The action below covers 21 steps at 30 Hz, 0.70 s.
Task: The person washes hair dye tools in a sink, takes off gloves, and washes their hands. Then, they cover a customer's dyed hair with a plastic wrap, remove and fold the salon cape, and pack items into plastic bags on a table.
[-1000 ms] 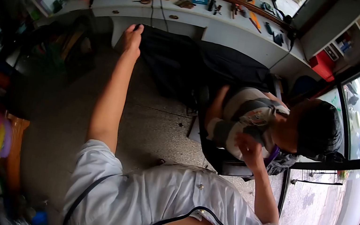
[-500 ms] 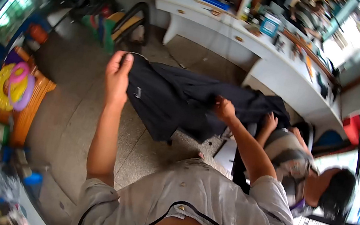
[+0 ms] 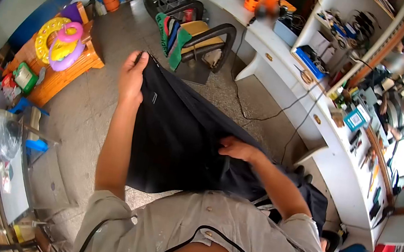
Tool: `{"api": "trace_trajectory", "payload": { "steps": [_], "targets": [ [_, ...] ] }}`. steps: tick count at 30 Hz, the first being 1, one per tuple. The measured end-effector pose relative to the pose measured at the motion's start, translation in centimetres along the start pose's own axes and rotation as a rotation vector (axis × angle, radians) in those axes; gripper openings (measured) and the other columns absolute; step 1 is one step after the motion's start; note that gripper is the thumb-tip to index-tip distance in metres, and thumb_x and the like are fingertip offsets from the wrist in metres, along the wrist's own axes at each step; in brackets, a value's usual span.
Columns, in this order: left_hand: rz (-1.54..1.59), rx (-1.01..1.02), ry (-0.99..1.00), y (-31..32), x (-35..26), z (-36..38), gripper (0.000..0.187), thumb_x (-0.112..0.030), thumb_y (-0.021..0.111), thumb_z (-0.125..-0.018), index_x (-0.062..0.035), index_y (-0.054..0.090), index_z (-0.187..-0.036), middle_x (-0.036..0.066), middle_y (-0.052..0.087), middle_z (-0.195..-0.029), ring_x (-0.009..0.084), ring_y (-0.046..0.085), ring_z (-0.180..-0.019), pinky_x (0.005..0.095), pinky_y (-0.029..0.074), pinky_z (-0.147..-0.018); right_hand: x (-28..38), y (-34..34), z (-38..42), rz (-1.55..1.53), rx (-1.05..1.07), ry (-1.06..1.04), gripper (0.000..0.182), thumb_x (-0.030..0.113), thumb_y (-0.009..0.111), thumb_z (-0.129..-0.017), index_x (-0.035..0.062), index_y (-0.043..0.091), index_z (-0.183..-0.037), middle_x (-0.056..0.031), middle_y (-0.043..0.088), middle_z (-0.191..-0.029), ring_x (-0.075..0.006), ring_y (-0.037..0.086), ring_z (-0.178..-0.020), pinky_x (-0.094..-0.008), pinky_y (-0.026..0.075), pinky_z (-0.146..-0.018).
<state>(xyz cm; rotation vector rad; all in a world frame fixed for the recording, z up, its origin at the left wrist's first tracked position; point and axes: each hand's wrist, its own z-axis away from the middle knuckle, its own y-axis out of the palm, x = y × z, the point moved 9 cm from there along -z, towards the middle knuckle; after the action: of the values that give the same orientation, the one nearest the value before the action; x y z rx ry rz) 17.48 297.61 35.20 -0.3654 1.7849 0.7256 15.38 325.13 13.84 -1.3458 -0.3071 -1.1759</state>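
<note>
A large black cloth (image 3: 173, 137) with a small light mark near its left edge is stretched out in front of my body. My left hand (image 3: 133, 74) is closed on its upper left corner. Further right, my right hand (image 3: 238, 149) pinches the fabric near the middle, fingers curled into a fold. The cloth trails to the lower right, past my right forearm, where it partly covers a seated person, of whom only a little shows.
Behind the cloth stands an armchair (image 3: 203, 41) with a green striped towel. A white counter (image 3: 284, 78) with drawers, tools and bottles runs along the right. At left, a wooden bench (image 3: 79, 60) holds swim rings. Cables hang to the floor.
The view has turned to the right and the seated person has mostly left it. The cloth is spread wider and hangs nearer my body; both hands still hold it.
</note>
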Motion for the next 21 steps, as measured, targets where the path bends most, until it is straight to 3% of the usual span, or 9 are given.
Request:
{"api": "trace_trajectory", "payload": {
  "steps": [2,4,7,12,14,16,17,20,21],
  "targets": [
    [-0.104,-0.011,-0.033,-3.4,4.1,-4.0,0.018,-0.018,0.058,-0.082,-0.0013,0.057,-0.088,-0.001,0.055,-0.078,0.0080,0.048,-0.071,0.0208,0.039,-0.067,-2.2,-5.3,1.2,-0.138,0.071,0.289,0.043,0.030,0.053,-0.074,0.0003,0.054,-0.105,-0.0172,0.056,-0.098,-0.0267,0.051,-0.094,-0.0333,0.037,-0.086],
    [-0.230,-0.106,-0.007,-6.6,2.4,-6.1,0.017,-0.016,0.061,-0.079,-0.0031,0.058,-0.090,0.000,0.056,-0.081,0.0088,0.049,-0.077,0.0215,0.038,-0.073,0.1,-18.9,0.7,0.565,-0.395,-0.052,0.027,0.026,0.050,-0.075,0.0033,0.060,-0.087,-0.0090,0.058,-0.088,-0.0194,0.054,-0.077,-0.0298,0.044,-0.071],
    [-0.403,-0.133,0.405,-4.2,-9.3,-4.5,0.016,-0.015,0.062,-0.079,-0.0028,0.059,-0.089,-0.001,0.057,-0.083,0.0068,0.049,-0.077,0.0206,0.039,-0.074,15.2,-35.6,8.5,0.015,-1.086,-0.487,0.013,0.004,0.051,-0.073,0.0019,0.059,-0.083,-0.0009,0.059,-0.074,-0.0111,0.053,-0.072,-0.0239,0.043,-0.069],
    [-0.926,-0.340,1.149,1.3,-14.1,5.7,0.024,-0.016,0.058,-0.076,-0.0023,0.055,-0.095,0.011,0.057,-0.094,0.0203,0.053,-0.084,0.0275,0.041,-0.077,24.4,-28.6,12.3,0.747,-1.661,-0.819,0.033,-0.001,0.052,-0.070,0.0040,0.054,-0.102,-0.0095,0.058,-0.085,-0.0223,0.054,-0.079,-0.0293,0.041,-0.074],
    [-1.198,0.744,0.645,2.3,7.4,6.8,0.042,-0.018,0.066,-0.065,-0.0003,0.053,-0.101,0.016,0.054,-0.102,0.0267,0.053,-0.091,0.0332,0.040,-0.083,13.4,-23.2,2.9,0.697,-0.795,-0.566,0.031,0.002,0.054,-0.068,0.0047,0.056,-0.099,-0.0132,0.056,-0.087,-0.0266,0.051,-0.084,-0.0332,0.040,-0.078],
    [-1.228,0.883,-0.089,-7.4,19.5,6.7,0.047,-0.017,0.066,-0.063,-0.0017,0.052,-0.105,0.018,0.054,-0.104,0.0303,0.052,-0.095,0.0366,0.040,-0.086,-4.6,-15.2,-1.0,0.500,-0.042,0.046,0.026,0.005,0.056,-0.068,0.0065,0.058,-0.093,-0.0138,0.056,-0.088,-0.0268,0.052,-0.084,-0.0335,0.040,-0.078],
    [-1.322,0.690,-0.418,-13.5,21.9,5.1,0.042,-0.015,0.062,-0.067,-0.0042,0.053,-0.107,0.018,0.055,-0.103,0.0307,0.052,-0.096,0.0371,0.039,-0.086,-3.5,-18.4,-0.5,0.440,-0.073,0.104,0.020,0.009,0.055,-0.070,0.0060,0.059,-0.090,-0.0141,0.058,-0.087,-0.0271,0.054,-0.085,-0.0339,0.040,-0.080],
    [-1.409,0.323,0.107,-7.7,5.7,-3.9,0.033,-0.005,0.050,-0.068,-0.0067,0.057,-0.100,0.017,0.059,-0.089,0.0299,0.056,-0.087,0.0365,0.042,-0.081,7.7,-30.8,0.7,1.037,-0.622,-0.110,0.017,0.004,0.048,-0.074,0.0024,0.060,-0.085,-0.0085,0.061,-0.079,-0.0191,0.056,-0.075,-0.0279,0.041,-0.077],
    [-1.164,0.289,0.310,-6.0,0.9,-5.5,0.035,-0.001,0.049,-0.068,-0.0059,0.056,-0.102,0.016,0.060,-0.087,0.0263,0.058,-0.084,0.0324,0.043,-0.079,12.1,-34.8,2.6,0.390,-0.873,-0.060,0.020,0.005,0.048,-0.075,0.0015,0.061,-0.090,-0.0051,0.061,-0.084,-0.0156,0.055,-0.075,-0.0267,0.042,-0.075]
  ]
}}
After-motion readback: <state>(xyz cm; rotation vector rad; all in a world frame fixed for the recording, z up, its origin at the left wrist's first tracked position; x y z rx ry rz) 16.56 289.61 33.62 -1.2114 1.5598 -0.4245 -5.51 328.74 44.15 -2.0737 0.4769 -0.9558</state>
